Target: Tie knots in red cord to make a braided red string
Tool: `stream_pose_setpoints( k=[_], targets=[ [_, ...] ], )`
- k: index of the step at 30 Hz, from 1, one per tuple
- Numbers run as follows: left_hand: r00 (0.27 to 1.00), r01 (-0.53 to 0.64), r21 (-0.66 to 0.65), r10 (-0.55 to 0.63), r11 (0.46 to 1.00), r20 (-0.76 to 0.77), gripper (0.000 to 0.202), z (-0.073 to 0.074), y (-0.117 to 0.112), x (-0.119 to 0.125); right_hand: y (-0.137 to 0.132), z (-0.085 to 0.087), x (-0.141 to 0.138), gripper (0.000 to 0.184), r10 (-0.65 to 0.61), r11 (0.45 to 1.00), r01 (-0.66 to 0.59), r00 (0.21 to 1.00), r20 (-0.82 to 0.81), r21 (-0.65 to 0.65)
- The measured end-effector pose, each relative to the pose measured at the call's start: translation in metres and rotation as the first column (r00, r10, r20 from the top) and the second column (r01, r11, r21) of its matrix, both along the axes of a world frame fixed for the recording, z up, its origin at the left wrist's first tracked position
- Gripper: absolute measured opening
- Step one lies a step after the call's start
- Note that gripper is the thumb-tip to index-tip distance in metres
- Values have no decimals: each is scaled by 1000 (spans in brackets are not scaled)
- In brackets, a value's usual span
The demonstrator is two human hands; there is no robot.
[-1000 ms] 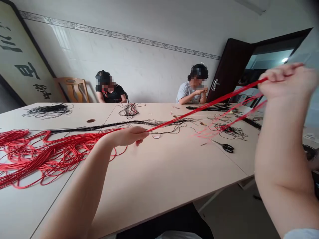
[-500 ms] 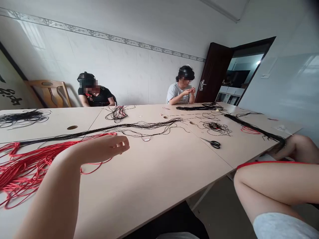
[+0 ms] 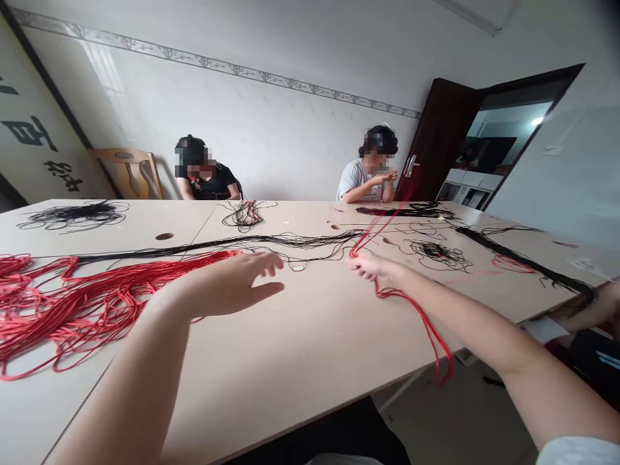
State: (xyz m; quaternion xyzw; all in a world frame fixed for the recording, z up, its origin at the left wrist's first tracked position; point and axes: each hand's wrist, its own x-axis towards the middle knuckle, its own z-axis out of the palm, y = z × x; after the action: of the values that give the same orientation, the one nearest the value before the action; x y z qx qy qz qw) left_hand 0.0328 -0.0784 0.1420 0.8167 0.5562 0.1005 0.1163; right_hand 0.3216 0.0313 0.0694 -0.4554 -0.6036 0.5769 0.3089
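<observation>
My right hand (image 3: 365, 266) is closed round a few red cords (image 3: 416, 307) above the middle of the table. Their ends hang over the near edge on one side and stream upward, blurred, on the other. My left hand (image 3: 252, 278) hovers with thumb and fingers apart and nothing between them. Below and to the left of it spreads a large bundle of loose red cords (image 3: 97, 303). A long strand of black cords (image 3: 232, 244) runs across the table just beyond both hands.
Tangled black cords (image 3: 77, 215) lie at the far left, and another black tangle (image 3: 438, 253) at the right. A thick black bundle (image 3: 523, 261) stretches to the right edge. Two people sit across the wooden table (image 3: 271, 361). The table top has round holes (image 3: 165, 236).
My right hand has come in over the table from the right, holding red cords. My left hand has opened its thumb away from the fingers. The view has shifted slightly left.
</observation>
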Motion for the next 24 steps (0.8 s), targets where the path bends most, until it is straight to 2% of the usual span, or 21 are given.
stream_pose_setpoints(
  k=[3,6,8,11,13,15,18,20,22,24],
  targets=[
    [981,131,204,-156,970,114,56,-15,5,34,-8,-18,-29,34,167,967,-179,983,-80,-181],
    [938,241,310,-303,920,170,77,-38,15,65,-29,-19,-54,35,269,916,-322,936,-228,-241],
    [897,266,325,-357,907,261,80,-50,20,77,-44,-12,-65,32,295,891,-376,906,-302,-256],
    [766,329,309,-444,892,466,76,-57,25,80,-60,4,-69,30,285,882,-402,871,-401,-246],
    [656,334,381,-503,862,562,75,-57,25,79,-66,16,-67,31,281,864,-447,810,-515,-231],
    [571,305,447,-537,841,621,82,-58,25,79,-69,28,-62,31,290,814,-533,717,-634,-230],
    [491,290,402,-496,868,716,104,-66,26,85,-68,39,-58,32,260,735,-627,612,-747,-257],
    [449,292,299,-406,908,796,110,-73,26,91,-66,42,-58,33,208,723,-639,563,-800,-262],
    [409,298,205,-319,932,855,101,-78,25,97,-64,41,-60,33,163,729,-636,519,-839,-253],
    [395,302,169,-285,938,873,89,-82,25,101,-63,41,-61,33,127,733,-629,498,-858,-257]
  ],
)
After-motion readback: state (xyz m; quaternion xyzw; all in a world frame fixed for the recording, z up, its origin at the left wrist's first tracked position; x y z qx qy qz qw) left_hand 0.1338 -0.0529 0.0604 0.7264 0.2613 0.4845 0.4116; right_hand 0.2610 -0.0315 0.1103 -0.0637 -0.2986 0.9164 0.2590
